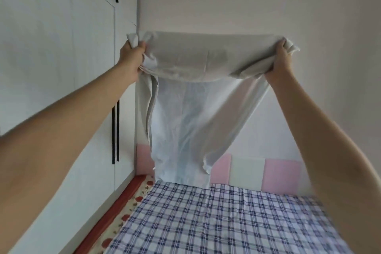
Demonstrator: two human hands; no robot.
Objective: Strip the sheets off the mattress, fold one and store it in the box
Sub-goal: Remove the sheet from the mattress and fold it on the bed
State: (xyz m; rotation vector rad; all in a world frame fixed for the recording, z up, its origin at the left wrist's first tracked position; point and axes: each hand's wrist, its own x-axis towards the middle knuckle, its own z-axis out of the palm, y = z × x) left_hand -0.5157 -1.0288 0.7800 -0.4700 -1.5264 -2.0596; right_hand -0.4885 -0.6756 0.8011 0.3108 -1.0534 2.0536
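Observation:
A pale grey-white sheet (pixel 193 62) is held up high in front of me, stretched between both hands. My left hand (pixel 132 57) grips its left end and my right hand (pixel 281 57) grips its right end. The upper part is folded over; the rest hangs down in a narrowing fall, and its lower edge touches the bed. Below lies the mattress under a blue-and-white checked sheet (pixel 216 220). A flowered layer with a red border (pixel 132 198) shows along the bed's left side. No box is in view.
A white wardrobe (pixel 61 68) with black bar handles runs close along the left of the bed. Pink and white padded panels (pixel 247 171) line the wall at the head. A plain wall stands behind.

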